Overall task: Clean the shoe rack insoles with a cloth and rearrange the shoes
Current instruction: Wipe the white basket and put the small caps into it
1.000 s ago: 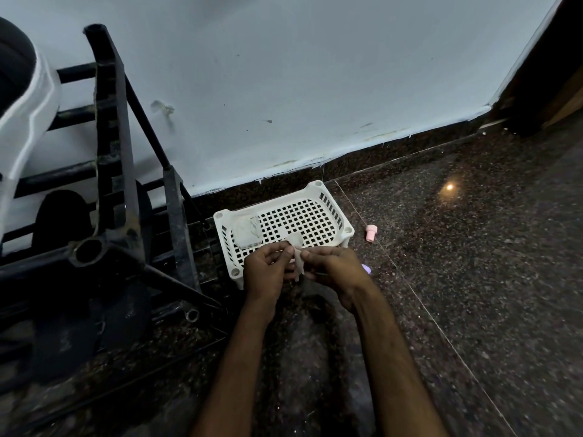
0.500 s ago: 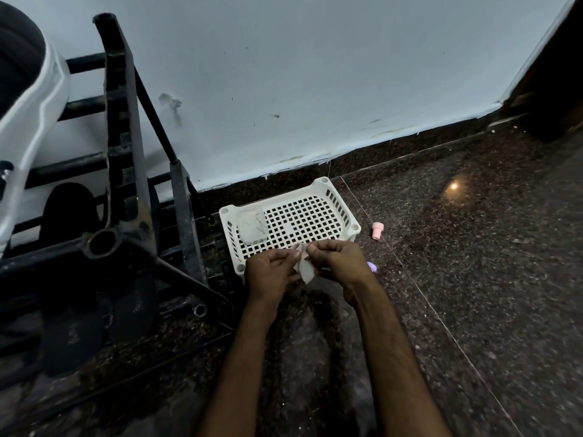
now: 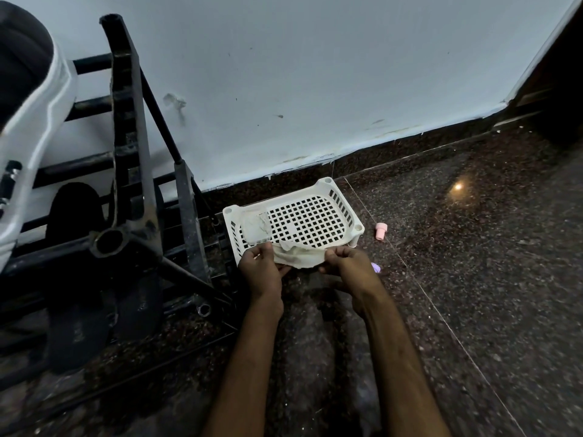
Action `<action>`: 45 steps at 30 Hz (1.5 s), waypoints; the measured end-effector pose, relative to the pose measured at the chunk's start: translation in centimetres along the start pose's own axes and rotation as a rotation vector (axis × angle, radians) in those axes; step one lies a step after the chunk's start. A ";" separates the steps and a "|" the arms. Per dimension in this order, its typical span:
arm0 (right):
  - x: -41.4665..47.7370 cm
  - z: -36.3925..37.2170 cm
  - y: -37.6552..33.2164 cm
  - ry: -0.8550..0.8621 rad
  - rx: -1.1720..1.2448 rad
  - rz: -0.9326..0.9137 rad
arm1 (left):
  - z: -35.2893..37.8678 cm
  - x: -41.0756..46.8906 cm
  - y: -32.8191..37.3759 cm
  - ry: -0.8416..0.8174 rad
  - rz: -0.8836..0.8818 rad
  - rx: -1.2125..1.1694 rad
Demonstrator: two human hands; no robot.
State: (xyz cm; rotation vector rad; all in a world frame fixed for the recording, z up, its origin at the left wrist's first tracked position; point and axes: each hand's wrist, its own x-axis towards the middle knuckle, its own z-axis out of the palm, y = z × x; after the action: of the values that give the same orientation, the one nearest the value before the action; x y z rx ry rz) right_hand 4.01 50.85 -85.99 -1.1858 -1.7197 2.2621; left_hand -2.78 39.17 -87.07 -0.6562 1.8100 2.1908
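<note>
A pale cloth (image 3: 298, 259) is held stretched just in front of a white perforated tray (image 3: 325, 184). It is pinched at one end by the left hand (image 3: 260, 269) and at the other by the right hand (image 3: 347, 267), with fingers curled on the fabric. The cloth appears to be in the middle of being opened out, and it is best spread flat and folded into a pad before any wiping is begun. The black shoe rack (image 3: 126, 127) is crowded close on the tray's left, with dark slippers (image 3: 79, 326) at its foot. Behind the tray, movement is shut off by the wall (image 3: 315, 89). A pink cap (image 3: 380, 231) is seen to the tray's right, where open granite floor (image 3: 473, 294) is left for moving.
</note>
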 end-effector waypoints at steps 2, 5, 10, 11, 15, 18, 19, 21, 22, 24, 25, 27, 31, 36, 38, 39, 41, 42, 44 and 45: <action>0.0 0.2 -0.1 -0.067 -0.035 -0.049 | 0.1 -0.2 -0.2 -0.061 0.099 0.096; 0.0 0.4 0.0 -0.156 -0.155 -0.145 | 0.3 -0.3 -0.4 -0.111 0.185 0.184; 1.0 1.0 0.5 0.086 -0.356 -0.229 | 0.5 -0.5 -0.4 -0.153 0.260 0.241; 1.2 0.9 0.4 0.140 -0.353 -0.227 | 0.5 -0.6 -0.5 -0.152 0.280 0.254; 0.9 0.7 -1.2 0.183 -0.043 -0.046 | 0.1 -0.6 -1.1 -0.082 0.308 0.234; 0.7 0.1 -1.5 0.171 0.144 0.133 | 0.1 -1.0 -0.7 -0.045 0.138 0.074; 0.5 0.1 -1.5 0.157 0.155 0.140 | 0.0 -1.0 -0.5 -0.048 0.075 0.055; 0.3 0.3 -1.3 0.118 0.132 0.133 | -0.3 -1.0 -0.3 -0.111 -0.025 0.088; 0.2 0.4 -1.2 0.098 0.105 0.122 | -0.5 -1.0 0.0 -0.156 -0.063 0.126; 0.2 0.5 -1.2 0.048 0.040 0.084 | -1.0 -1.0 0.4 -0.271 -0.107 0.213; 0.0 0.5 -1.4 0.004 0.010 0.057 | -1.1 -1.1 0.6 -0.342 -0.122 0.256; -0.3 0.6 -1.8 -0.092 -0.029 0.007 | -1.2 -1.3 0.3 -0.428 -0.137 0.328; -0.1 0.9 -2.2 -0.060 0.066 -0.048 | -0.7 -1.2 -0.3 -0.256 -0.180 0.234; 0.5 1.6 -1.2 0.204 0.176 0.035 | -0.1 -1.1 -0.2 -0.185 -0.205 0.107; 0.6 1.5 -0.6 0.187 0.094 0.014 | 0.0 -1.2 -0.1 -0.256 -0.166 0.157; 0.5 1.3 -0.5 0.151 0.067 0.010 | 0.0 -1.4 0.0 -0.286 -0.157 0.161; 0.4 0.9 -0.6 0.039 0.021 0.013 | -0.2 -1.4 0.2 -0.315 -0.134 0.127; 0.4 0.6 -0.7 -0.004 -0.006 0.007 | -0.3 -1.2 0.1 -0.313 -0.117 0.107; 0.6 0.2 -1.0 -0.007 -0.034 -0.033 | -0.4 -1.0 0.1 -0.298 -0.091 0.090; 0.8 0.0 -1.1 0.014 -0.026 -0.054 | -0.5 -0.9 0.0 -0.292 -0.084 0.085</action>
State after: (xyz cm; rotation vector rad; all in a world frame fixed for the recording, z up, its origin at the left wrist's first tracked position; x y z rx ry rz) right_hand 2.96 51.63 -85.50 -1.1425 -1.7597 2.2026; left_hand -1.94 38.79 -86.74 -0.3654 1.6817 2.0208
